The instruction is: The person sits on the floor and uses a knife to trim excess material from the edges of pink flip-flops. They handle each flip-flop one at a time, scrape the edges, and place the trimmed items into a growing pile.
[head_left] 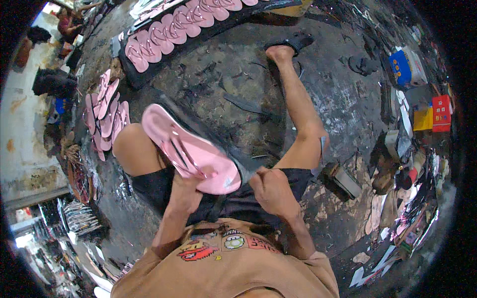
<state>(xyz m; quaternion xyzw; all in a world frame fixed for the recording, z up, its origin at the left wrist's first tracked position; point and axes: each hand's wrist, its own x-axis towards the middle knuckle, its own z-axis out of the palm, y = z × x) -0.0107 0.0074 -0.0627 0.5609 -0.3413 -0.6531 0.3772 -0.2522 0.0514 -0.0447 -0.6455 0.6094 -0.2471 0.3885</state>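
Both hands grasp one pink sandal [191, 149] over the lap, left hand [185, 191] under its heel, right hand [268, 186] fingers clenched at its edge; finished-looking sandals [169, 30] already rowed on floor, this one mid-work

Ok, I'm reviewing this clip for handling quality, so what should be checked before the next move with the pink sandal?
1. Left hand under the heel end of the pink flip-flop: ok, it is supported.
2. Right hand at the dark strip beside the sole: touching; exact grip cannot tell.
3. Flip-flop straps seated in the sole: cannot tell.
4. Flip-flop resting across the lap: ok.
5. Stack of pink flip-flops on the floor to the left: ok, apart from the hands.
6. Blade or tool in either hand: cannot tell.
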